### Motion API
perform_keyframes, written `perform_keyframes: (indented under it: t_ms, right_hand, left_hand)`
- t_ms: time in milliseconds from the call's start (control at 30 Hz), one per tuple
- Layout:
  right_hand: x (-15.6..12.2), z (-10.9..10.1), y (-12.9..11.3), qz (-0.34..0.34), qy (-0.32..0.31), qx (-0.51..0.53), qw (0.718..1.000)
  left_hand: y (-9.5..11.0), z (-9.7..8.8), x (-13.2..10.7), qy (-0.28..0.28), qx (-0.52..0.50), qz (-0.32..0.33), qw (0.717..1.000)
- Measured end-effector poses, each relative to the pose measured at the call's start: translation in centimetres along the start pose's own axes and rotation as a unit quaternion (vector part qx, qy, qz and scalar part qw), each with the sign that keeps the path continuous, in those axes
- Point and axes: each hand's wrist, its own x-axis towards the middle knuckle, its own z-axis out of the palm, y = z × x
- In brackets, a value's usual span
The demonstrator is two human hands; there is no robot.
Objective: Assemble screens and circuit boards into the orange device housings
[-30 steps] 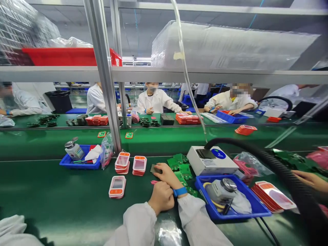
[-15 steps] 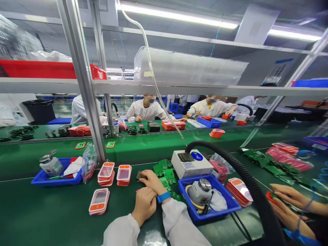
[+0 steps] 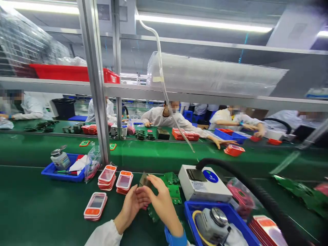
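My right hand, with a blue band at its wrist, pinches a dark flat panel that stands tilted above the bench. Close against it is my left hand, palm turned inward and fingers loosely stretched beside the panel's lower edge. Whether the left fingers bear on the panel is hidden. Just left of the hands are two stacks of orange-and-white framed covers, the near one and another. A third stack lies closer to me. Green circuit boards are heaped beyond my right hand.
A white box bearing dark panels stands right, under a black hose. Before it a blue tray holds a metal-topped bottle. Another blue tray sits left by a metal post. Co-workers sit across the bench.
The dark panel has come up off the bench in my right hand. My left hand has turned from a closed shape at the right wrist to stretched fingers by the panel. The view has swung right.
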Motion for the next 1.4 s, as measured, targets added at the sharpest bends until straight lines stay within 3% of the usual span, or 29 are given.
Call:
perform_keyframes:
  t_ms: [67,133,233,467,533,700,833,967,1133,1400]
  right_hand:
    - [-0.8,-0.1,-0.7,-0.020,-0.007,0.042,0.999]
    - [-1.4,0.0,-1.1,-0.040,-0.017,0.070,0.997]
    - [-1.8,0.3,-1.5,-0.069,-0.032,0.075,0.994]
    - [-1.9,0.2,-2.8,-0.106,-0.093,0.068,0.988]
    - [-1.9,0.3,-2.9,-0.110,-0.080,0.079,0.988]
    - [-1.7,1.0,-2.6,-0.135,0.061,0.077,0.986]
    - [-1.5,1.5,-2.2,-0.140,0.096,0.047,0.984]
    - [-1.7,1.8,-1.8,-0.104,0.090,0.045,0.989]
    - [-2.2,2.1,-1.2,-0.055,0.025,0.042,0.997]
    - [-2.3,2.0,-2.2,-0.114,0.023,0.039,0.992]
  left_hand:
    - [1.0,-0.2,-0.3,-0.072,-0.104,-0.064,0.990]
    - [1.9,-0.5,-0.7,-0.160,-0.204,-0.106,0.960]
    - [2.5,-1.6,-1.2,-0.221,-0.245,-0.109,0.938]
    - [1.6,-4.7,-1.5,-0.245,-0.218,-0.114,0.938]
    - [1.2,-4.9,-1.8,-0.246,-0.223,-0.115,0.936]
    - [0.5,-4.0,-2.6,-0.236,-0.226,-0.127,0.936]
    - [0.5,-3.3,-2.9,-0.225,-0.192,-0.142,0.945]
    - [0.4,-3.1,-2.7,-0.201,-0.193,-0.136,0.951]
    - [0.6,-2.7,-2.7,-0.197,-0.200,-0.141,0.949]
    - [2.0,-2.1,-3.1,-0.227,-0.186,-0.136,0.946]
